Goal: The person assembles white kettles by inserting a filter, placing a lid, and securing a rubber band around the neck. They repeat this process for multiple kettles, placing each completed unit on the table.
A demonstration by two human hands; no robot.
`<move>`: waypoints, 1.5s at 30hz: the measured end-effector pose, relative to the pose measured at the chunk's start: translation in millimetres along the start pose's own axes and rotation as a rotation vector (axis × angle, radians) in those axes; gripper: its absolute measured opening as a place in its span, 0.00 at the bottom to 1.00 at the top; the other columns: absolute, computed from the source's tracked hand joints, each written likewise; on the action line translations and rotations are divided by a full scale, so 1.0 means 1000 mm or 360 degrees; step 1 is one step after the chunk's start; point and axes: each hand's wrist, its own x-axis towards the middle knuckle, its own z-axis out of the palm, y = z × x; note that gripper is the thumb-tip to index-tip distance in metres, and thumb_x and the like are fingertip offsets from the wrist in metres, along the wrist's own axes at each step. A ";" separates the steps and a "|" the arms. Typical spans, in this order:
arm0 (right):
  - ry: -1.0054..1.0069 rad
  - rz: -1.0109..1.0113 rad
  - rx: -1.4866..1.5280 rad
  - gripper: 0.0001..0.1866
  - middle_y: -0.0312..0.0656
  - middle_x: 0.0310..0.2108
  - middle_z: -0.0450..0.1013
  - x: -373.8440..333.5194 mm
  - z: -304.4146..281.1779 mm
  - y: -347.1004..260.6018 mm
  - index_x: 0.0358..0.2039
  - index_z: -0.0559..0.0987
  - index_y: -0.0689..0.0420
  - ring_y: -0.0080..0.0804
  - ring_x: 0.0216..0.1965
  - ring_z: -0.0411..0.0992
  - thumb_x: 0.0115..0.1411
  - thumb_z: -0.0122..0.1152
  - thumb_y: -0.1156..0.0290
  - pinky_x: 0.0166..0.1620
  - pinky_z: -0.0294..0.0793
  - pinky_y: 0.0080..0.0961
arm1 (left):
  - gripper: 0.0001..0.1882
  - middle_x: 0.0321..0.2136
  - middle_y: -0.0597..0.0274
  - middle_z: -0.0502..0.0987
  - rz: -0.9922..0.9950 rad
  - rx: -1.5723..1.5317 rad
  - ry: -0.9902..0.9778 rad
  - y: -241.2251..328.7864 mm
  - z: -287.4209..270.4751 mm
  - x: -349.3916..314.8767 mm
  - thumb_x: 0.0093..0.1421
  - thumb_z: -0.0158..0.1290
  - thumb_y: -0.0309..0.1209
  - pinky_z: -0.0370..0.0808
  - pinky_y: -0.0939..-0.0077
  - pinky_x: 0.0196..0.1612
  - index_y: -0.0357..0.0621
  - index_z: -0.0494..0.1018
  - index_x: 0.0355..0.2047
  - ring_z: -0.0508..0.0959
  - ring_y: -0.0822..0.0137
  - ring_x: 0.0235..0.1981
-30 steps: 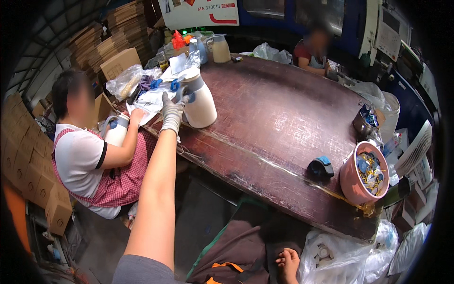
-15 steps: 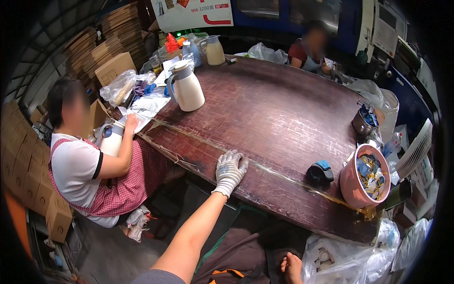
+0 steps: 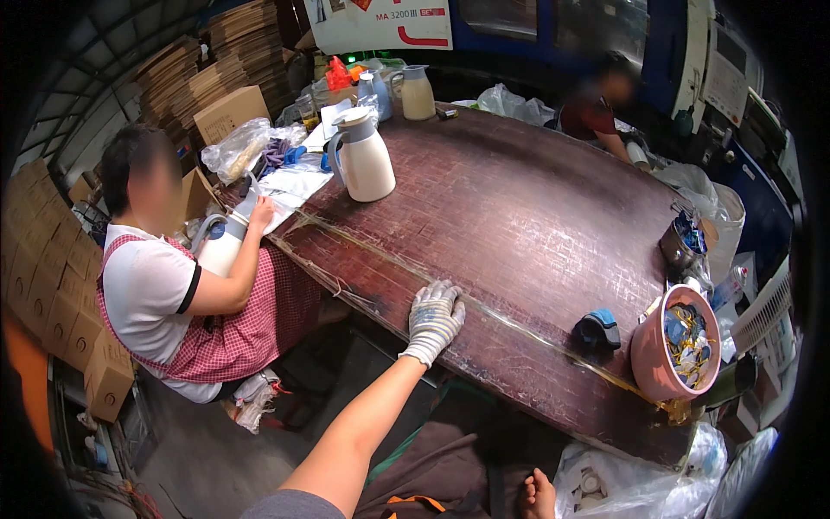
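Note:
My left hand [image 3: 436, 320], in a white and grey striped glove, lies flat on the near edge of the dark red-brown table [image 3: 527, 208]. Its fingers are stretched out, and nothing is in them. A clear strip of tape [image 3: 497, 313] runs along the tabletop beside it. What looks like my bare right hand [image 3: 539, 496] shows low down over my dark clothing, cut by the lower edge; its fingers are too little seen to judge. To the right on the table sit a blue and black roll-like thing [image 3: 597, 329] and a pink bucket [image 3: 650, 356] full of small scraps.
A cream jug [image 3: 369, 166] stands at the table's left; another jug [image 3: 418, 95] is farther back. At the left a seated co-worker [image 3: 186, 277] holds a jug [image 3: 220, 249]. Another person [image 3: 592, 112] is across the table. Cartons [image 3: 56, 281] line the left; plastic bags [image 3: 640, 467] lie low right.
The view has shifted slightly, so most things sit farther right. The left co-worker's hand has lifted a little from the papers. The far person has turned and reaches to the right. My left hand stays flat.

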 end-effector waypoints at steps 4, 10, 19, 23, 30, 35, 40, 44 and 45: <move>0.0005 -0.0015 -0.0114 0.17 0.24 0.08 0.58 0.007 -0.005 0.004 0.20 0.72 0.44 0.16 0.07 0.53 0.63 0.57 0.52 0.10 0.48 0.14 | 0.18 0.52 0.54 0.74 -0.0012 0.0003 0.0003 -0.003 0.000 -0.003 0.57 0.53 0.40 0.59 0.58 0.63 0.47 0.76 0.45 0.69 0.57 0.57; -0.0112 -0.0099 -0.0234 0.18 0.26 0.10 0.61 0.013 -0.006 0.010 0.22 0.73 0.46 0.19 0.09 0.57 0.63 0.55 0.49 0.13 0.52 0.16 | 0.16 0.49 0.55 0.75 0.0056 -0.0020 0.0084 -0.002 -0.001 0.000 0.56 0.52 0.39 0.62 0.58 0.60 0.47 0.76 0.43 0.71 0.56 0.55; -0.0075 -0.0232 -0.0263 0.18 0.33 0.11 0.63 0.004 -0.005 0.007 0.23 0.75 0.58 0.21 0.09 0.56 0.65 0.52 0.60 0.13 0.53 0.18 | 0.15 0.48 0.53 0.76 0.0089 -0.0086 0.0086 -0.006 0.003 -0.002 0.54 0.53 0.38 0.63 0.57 0.59 0.46 0.76 0.41 0.71 0.53 0.54; -0.0058 -0.0271 -0.0267 0.18 0.33 0.11 0.63 0.007 -0.009 0.014 0.23 0.75 0.59 0.21 0.09 0.56 0.65 0.52 0.60 0.14 0.53 0.17 | 0.15 0.47 0.54 0.77 0.0085 -0.0075 0.0115 0.005 0.000 -0.001 0.53 0.56 0.35 0.65 0.60 0.59 0.46 0.77 0.40 0.73 0.54 0.53; -0.0062 -0.0274 -0.0257 0.17 0.33 0.11 0.64 0.003 -0.003 0.013 0.23 0.74 0.58 0.21 0.09 0.56 0.64 0.53 0.61 0.14 0.53 0.17 | 0.13 0.46 0.54 0.77 0.0094 -0.0094 0.0094 0.006 -0.004 0.000 0.53 0.57 0.34 0.66 0.60 0.58 0.45 0.78 0.39 0.73 0.54 0.52; -0.0198 -0.0135 -0.0238 0.17 0.32 0.10 0.62 0.003 -0.008 0.008 0.22 0.74 0.57 0.20 0.09 0.54 0.65 0.54 0.60 0.13 0.52 0.17 | 0.14 0.47 0.55 0.77 0.0063 -0.0115 0.0071 0.005 -0.006 0.000 0.54 0.57 0.36 0.64 0.59 0.59 0.46 0.78 0.39 0.73 0.55 0.53; -0.0318 0.0032 -0.0141 0.18 0.31 0.09 0.61 0.009 -0.018 0.002 0.20 0.74 0.56 0.19 0.08 0.53 0.65 0.55 0.60 0.13 0.51 0.17 | 0.14 0.47 0.55 0.77 0.0076 -0.0106 0.0041 0.006 -0.005 0.002 0.54 0.56 0.35 0.64 0.59 0.60 0.46 0.78 0.39 0.73 0.55 0.53; -0.0485 0.0126 -0.0122 0.19 0.30 0.08 0.58 0.006 -0.022 -0.002 0.20 0.74 0.55 0.20 0.07 0.51 0.66 0.52 0.58 0.11 0.49 0.17 | 0.14 0.46 0.54 0.77 0.0068 -0.0111 0.0037 0.008 -0.005 0.002 0.53 0.55 0.35 0.63 0.60 0.60 0.46 0.78 0.39 0.73 0.55 0.53; -0.0575 0.0221 -0.0076 0.20 0.30 0.07 0.58 0.007 -0.025 -0.007 0.20 0.74 0.55 0.20 0.06 0.51 0.67 0.51 0.58 0.11 0.49 0.17 | 0.14 0.47 0.54 0.77 0.0076 -0.0108 0.0050 0.006 -0.003 0.001 0.53 0.56 0.35 0.63 0.60 0.60 0.45 0.78 0.39 0.73 0.55 0.53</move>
